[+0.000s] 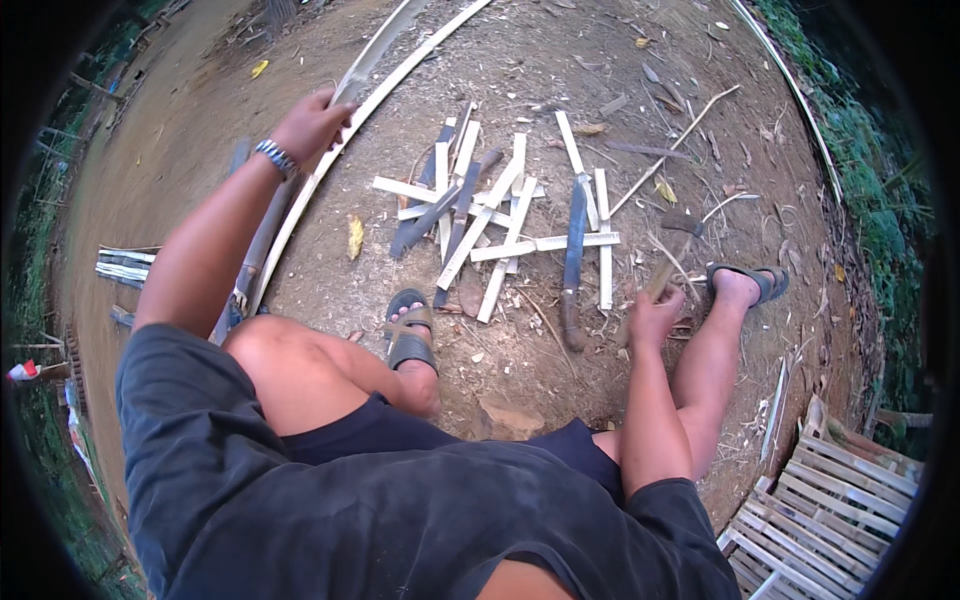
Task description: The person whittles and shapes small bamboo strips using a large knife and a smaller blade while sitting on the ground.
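I sit on bare earth with my legs apart. My left hand [312,122] grips a long split bamboo strip [400,60] that runs from beside my left knee up to the top of the view. My right hand [652,318] is closed around a short wooden stick [668,268], low to the ground by my right foot. Between my feet lies a loose pile of short pale bamboo slats [500,215]. A long dark machete [574,250] lies on the ground among them, its handle pointing toward me, just left of my right hand.
A woven bamboo lattice panel [830,500] lies at the lower right. More cut strips [125,265] are stacked at the left. Another thin bamboo strip [790,90] curves along the right, beside grass. Shavings, dry leaves and twigs litter the dirt. I wear sandals [410,335].
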{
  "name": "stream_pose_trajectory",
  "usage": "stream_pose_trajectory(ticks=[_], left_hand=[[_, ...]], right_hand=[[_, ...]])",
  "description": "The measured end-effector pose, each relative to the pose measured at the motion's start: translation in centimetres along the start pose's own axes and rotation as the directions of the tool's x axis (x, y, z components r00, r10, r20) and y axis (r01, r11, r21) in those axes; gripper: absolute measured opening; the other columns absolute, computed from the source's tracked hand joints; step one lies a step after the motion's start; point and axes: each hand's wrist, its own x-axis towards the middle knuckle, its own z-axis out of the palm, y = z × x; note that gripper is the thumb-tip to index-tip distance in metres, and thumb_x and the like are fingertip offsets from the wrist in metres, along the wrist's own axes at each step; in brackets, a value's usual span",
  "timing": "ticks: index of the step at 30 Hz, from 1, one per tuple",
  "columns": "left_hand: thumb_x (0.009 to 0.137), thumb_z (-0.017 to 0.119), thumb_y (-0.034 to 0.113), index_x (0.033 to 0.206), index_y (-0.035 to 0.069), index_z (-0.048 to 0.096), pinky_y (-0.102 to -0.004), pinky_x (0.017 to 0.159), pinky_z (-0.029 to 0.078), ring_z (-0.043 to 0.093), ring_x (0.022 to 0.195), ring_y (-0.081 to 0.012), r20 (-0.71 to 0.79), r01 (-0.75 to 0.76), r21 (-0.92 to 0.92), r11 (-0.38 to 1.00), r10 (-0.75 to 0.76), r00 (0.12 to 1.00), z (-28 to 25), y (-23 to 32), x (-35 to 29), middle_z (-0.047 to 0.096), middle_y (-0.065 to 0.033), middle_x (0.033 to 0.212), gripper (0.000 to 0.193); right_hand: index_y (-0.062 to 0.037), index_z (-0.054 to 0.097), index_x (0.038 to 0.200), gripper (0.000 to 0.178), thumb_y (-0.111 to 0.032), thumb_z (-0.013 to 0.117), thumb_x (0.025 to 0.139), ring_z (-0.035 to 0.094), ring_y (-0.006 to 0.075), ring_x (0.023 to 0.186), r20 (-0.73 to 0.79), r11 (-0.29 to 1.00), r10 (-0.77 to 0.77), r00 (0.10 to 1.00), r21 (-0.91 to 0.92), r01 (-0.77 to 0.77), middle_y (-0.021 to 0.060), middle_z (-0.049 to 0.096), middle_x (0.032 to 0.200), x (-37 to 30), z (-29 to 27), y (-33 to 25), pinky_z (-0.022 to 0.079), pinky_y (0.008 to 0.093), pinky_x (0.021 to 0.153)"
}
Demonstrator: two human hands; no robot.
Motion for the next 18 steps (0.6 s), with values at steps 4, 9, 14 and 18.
stream_pose_trajectory(ticks=[4,9,14,18], left_hand=[[0.103,0.056,0.028,0.117,0.003,0.064,-0.0262,0.057,0.053,0.061,0.064,-0.0101,-0.041,0.107,-0.125,0.986,-0.113,0.993,-1.7,-5.5,-4.9,0.064,-0.0027,0.087,0.03],[0.101,0.056,0.016,0.13,0.003,0.059,-0.0249,0.061,0.055,0.063,0.071,-0.0092,0.062,0.2,-0.529,0.825,-0.198,0.978,-0.2,-9.4,-6.7,0.067,-0.0039,0.096,0.032],[0.103,0.057,0.016,0.135,0.004,0.056,-0.0242,0.063,0.057,0.065,0.072,-0.0093,0.193,0.234,-0.618,0.75,-0.144,0.971,3.0,-7.1,-5.0,0.067,-0.0031,0.098,0.034],[0.106,0.051,0.021,0.138,0.008,0.051,-0.0225,0.055,0.056,0.068,0.069,-0.0102,0.339,0.322,-0.671,0.667,-0.109,0.934,4.9,-4.7,-5.0,0.067,-0.0033,0.094,0.034]], right_hand=[[-0.0014,0.045,0.121,0.042,-0.009,0.065,0.085,0.067,0.0225,0.074,0.397,0.991,0.103,0.912,0.032,-0.126,0.0181,0.063,0.103,-6.8,6.5,-3.3,0.059,0.0381,0.066],[0.0051,0.052,0.131,0.058,-0.013,0.076,0.082,0.071,0.0204,0.084,0.846,0.993,0.121,0.519,-0.102,-0.066,0.0181,0.071,0.107,-14.3,17.3,-4.2,0.058,0.0345,0.073],[-0.0001,0.063,0.125,0.053,-0.022,0.076,0.079,0.072,0.0311,0.092,0.94,0.987,0.137,0.311,-0.156,0.035,0.0216,0.072,0.106,-18.5,28.9,-9.4,0.056,0.0404,0.085],[-0.0021,0.058,0.135,0.06,-0.028,0.075,0.084,0.069,0.035,0.106,0.947,0.981,0.177,0.267,-0.191,0.024,0.0232,0.071,0.113,-21.0,32.7,-11.1,0.053,0.0405,0.095]])
